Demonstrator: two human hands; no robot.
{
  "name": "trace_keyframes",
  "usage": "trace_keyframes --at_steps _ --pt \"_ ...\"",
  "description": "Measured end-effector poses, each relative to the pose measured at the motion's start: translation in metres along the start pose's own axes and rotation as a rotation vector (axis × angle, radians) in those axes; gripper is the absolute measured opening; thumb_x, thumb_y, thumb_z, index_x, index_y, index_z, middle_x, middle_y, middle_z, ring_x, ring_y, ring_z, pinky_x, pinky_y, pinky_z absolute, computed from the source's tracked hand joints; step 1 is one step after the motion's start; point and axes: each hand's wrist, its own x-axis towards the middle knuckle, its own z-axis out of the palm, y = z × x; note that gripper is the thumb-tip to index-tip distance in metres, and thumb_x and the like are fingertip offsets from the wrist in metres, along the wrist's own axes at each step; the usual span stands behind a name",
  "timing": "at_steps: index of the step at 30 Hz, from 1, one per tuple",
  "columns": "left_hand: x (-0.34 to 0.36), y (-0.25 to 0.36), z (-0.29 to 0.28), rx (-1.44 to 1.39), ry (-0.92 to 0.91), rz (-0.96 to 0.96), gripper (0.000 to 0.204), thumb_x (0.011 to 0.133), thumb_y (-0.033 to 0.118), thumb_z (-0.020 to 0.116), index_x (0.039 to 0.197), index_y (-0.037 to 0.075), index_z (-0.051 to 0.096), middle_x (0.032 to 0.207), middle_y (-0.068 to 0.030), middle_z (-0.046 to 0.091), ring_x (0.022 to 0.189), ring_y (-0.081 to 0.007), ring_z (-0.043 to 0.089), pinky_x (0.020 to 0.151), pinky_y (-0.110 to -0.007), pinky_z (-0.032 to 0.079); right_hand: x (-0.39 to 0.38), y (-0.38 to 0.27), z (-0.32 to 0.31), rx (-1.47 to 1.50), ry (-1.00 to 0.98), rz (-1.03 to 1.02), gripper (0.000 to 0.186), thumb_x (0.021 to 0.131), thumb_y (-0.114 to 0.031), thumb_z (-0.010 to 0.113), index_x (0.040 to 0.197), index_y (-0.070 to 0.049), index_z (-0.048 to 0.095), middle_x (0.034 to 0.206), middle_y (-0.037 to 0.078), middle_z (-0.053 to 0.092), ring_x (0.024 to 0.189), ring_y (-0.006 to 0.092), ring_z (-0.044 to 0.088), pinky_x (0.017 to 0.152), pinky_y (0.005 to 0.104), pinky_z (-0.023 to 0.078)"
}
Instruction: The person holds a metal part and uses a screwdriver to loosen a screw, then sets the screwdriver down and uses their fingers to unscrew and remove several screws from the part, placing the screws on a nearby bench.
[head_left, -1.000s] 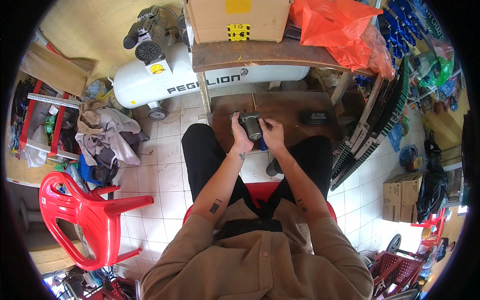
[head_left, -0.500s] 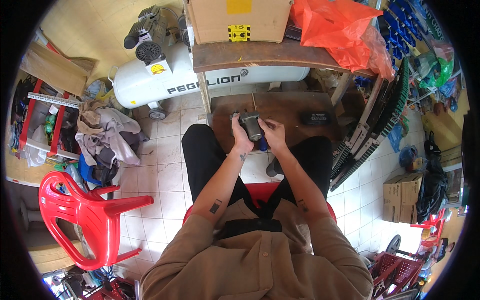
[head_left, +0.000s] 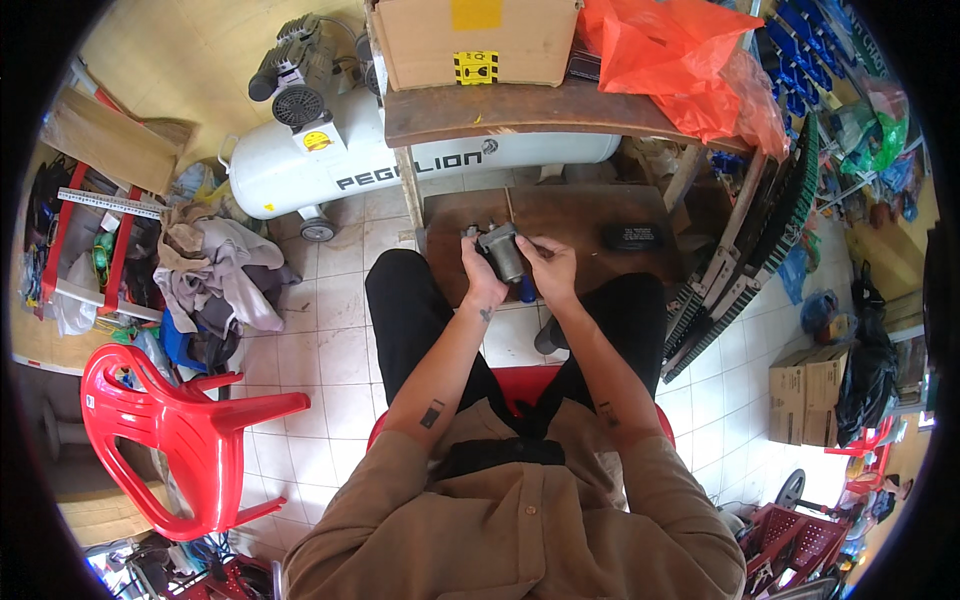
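Observation:
My left hand (head_left: 480, 268) grips a dark grey metal cylindrical part (head_left: 505, 258) with fittings on top, holding it from the left side over a brown wooden board (head_left: 590, 270). My right hand (head_left: 546, 262) has its fingers pinched at the upper right of that part; anything small between them is too small to make out. A blue object (head_left: 527, 290), partly hidden, lies just below the part. A black oblong case (head_left: 634, 236) rests on the board to the right.
An upper shelf (head_left: 420, 118) holds a cardboard box (head_left: 470, 30) and orange plastic bags (head_left: 660, 55). Behind stands a white air compressor (head_left: 280, 175). Left are piled cloths (head_left: 210, 260) and a red plastic chair (head_left: 160, 440); right lean black ribbed frames (head_left: 750, 250), near cartons (head_left: 810, 395).
The metal part and both hands have shifted very slightly; the grip looks much the same. Otherwise nothing has visibly moved apart from a small shift of the view.

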Motion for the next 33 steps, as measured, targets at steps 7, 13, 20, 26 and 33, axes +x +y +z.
trace_keyframes --at_steps 7,13,20,26,33 --pt "-0.006 -0.001 0.004 -0.016 -0.014 0.018 0.047 0.093 0.044 0.04 0.106 0.007 0.066 0.102 -0.0104 0.071 0.093 -0.026 0.067 0.088 -0.04 0.053 -0.002 0.005 0.003 -0.252 0.074 -0.157 0.03 0.089 -0.026 0.075 0.093 0.004 0.074 0.074 0.009 0.064 0.062 0.0146 0.056 0.061 0.0287 0.046" --pt "-0.015 0.002 0.011 -0.075 -0.041 -0.001 0.047 0.093 0.044 0.04 0.106 0.007 0.066 0.101 -0.0111 0.071 0.092 -0.0267 0.067 0.089 -0.04 0.053 -0.005 -0.002 0.003 -0.3 0.05 -0.221 0.025 0.085 -0.021 0.078 0.093 0.003 0.075 0.075 0.01 0.064 0.064 0.0154 0.058 0.061 0.0292 0.047" --pt "-0.01 0.001 0.008 -0.077 -0.02 -0.01 0.049 0.092 0.045 0.039 0.105 0.007 0.066 0.101 -0.0116 0.07 0.093 -0.0275 0.067 0.089 -0.042 0.052 -0.005 0.0 0.006 -0.184 0.104 -0.219 0.023 0.088 -0.017 0.077 0.091 0.005 0.074 0.083 0.005 0.067 0.07 0.0097 0.059 0.064 0.0237 0.047" --pt "-0.001 -0.002 0.001 -0.099 -0.042 -0.019 0.051 0.091 0.047 0.038 0.105 0.007 0.066 0.101 -0.012 0.07 0.092 -0.028 0.067 0.088 -0.042 0.053 -0.01 -0.011 0.008 -0.387 0.133 -0.258 0.025 0.089 -0.024 0.074 0.09 0.001 0.073 0.075 0.012 0.063 0.063 0.0228 0.059 0.06 0.0348 0.046" --pt "0.002 -0.003 -0.004 -0.074 -0.05 -0.025 0.05 0.09 0.047 0.038 0.105 0.008 0.066 0.1 -0.0119 0.07 0.09 -0.0288 0.066 0.086 -0.043 0.054 -0.014 -0.02 0.009 -0.554 0.125 -0.341 0.024 0.089 -0.028 0.072 0.093 -0.004 0.075 0.079 0.013 0.065 0.069 0.0292 0.064 0.064 0.0382 0.05"
